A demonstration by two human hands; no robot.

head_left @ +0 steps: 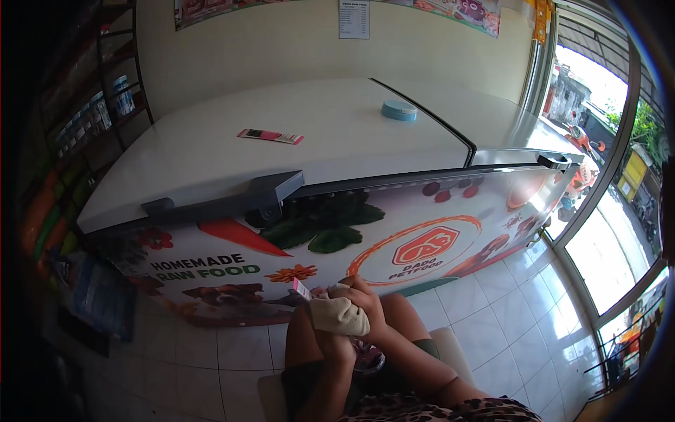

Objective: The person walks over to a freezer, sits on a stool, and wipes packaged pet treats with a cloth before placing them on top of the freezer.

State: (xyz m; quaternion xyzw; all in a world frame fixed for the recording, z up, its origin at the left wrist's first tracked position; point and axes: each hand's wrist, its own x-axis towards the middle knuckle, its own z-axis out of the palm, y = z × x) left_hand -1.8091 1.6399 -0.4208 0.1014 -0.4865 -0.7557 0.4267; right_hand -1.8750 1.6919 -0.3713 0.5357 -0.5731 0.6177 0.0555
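Note:
Low in the middle of the head view, a beige cloth (341, 316) is bunched between my two hands, above my lap. My right hand (364, 295) is closed on the cloth from the right, with its fingers bent over the top. The heel and wrist of my left hand (336, 344) show below the cloth, which covers its fingers. A small pink and white packet (301, 289) sticks out at the upper left of the cloth. Something dark and shiny, too hidden to name, lies on my lap beneath my hands.
A white chest freezer (232, 112) with a printed front stands before me. On its lid lie a pink and black packet (271, 136) and a round light-blue container (399, 110). Shelves with bottles (123, 97) are at left, a glass door at right.

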